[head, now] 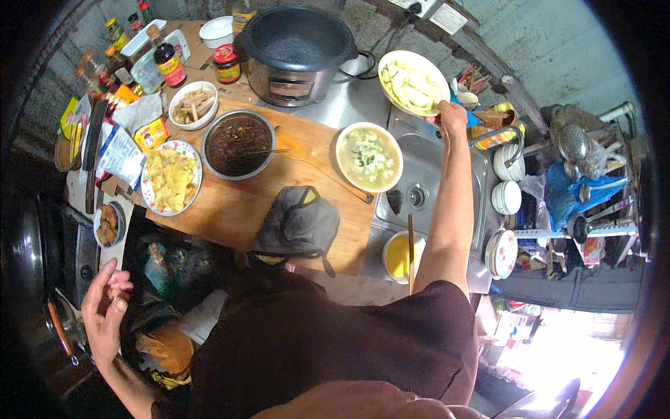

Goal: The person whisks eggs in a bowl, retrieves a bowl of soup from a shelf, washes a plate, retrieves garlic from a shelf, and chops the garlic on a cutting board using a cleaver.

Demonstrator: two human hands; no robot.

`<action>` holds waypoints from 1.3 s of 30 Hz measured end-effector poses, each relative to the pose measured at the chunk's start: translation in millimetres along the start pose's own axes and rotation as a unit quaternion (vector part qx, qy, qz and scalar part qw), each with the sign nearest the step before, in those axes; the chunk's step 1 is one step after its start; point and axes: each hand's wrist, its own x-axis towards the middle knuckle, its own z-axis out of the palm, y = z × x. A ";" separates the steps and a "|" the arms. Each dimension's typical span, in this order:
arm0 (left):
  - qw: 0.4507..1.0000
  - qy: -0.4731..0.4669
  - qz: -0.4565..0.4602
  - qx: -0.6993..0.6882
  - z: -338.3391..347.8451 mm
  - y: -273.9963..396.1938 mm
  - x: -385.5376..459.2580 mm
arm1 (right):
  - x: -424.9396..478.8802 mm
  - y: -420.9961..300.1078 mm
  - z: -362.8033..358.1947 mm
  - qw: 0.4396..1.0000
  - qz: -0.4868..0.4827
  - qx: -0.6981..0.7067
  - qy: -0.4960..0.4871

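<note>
My right hand (448,120) grips the near rim of a bowl of pale green sliced vegetables (413,84), at the far end of the steel sink (429,152). Whether the bowl rests on anything there, I cannot tell. My left hand (106,309) is at the lower left, empty, fingers apart and slightly curled. Nearest to it is a small bowl of brown food pieces (108,225). A bowl of soup with egg and greens (369,157) stands on the wooden board (230,209), beside the sink.
A rice cooker (298,57) stands behind the board. On the board are a metal basin of dark liquid (238,144), a plate of yellow food (171,178), a wooden spatula (324,167) and a grey cloth (303,225). Chopsticks (411,251) lie across a yellow-filled bowl (398,256).
</note>
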 end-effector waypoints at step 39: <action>0.995 0.051 -0.071 -0.052 -51.7 -62.8 15.3 | -4.1 -110.9 229.4 0.741 -0.557 -0.358 0.108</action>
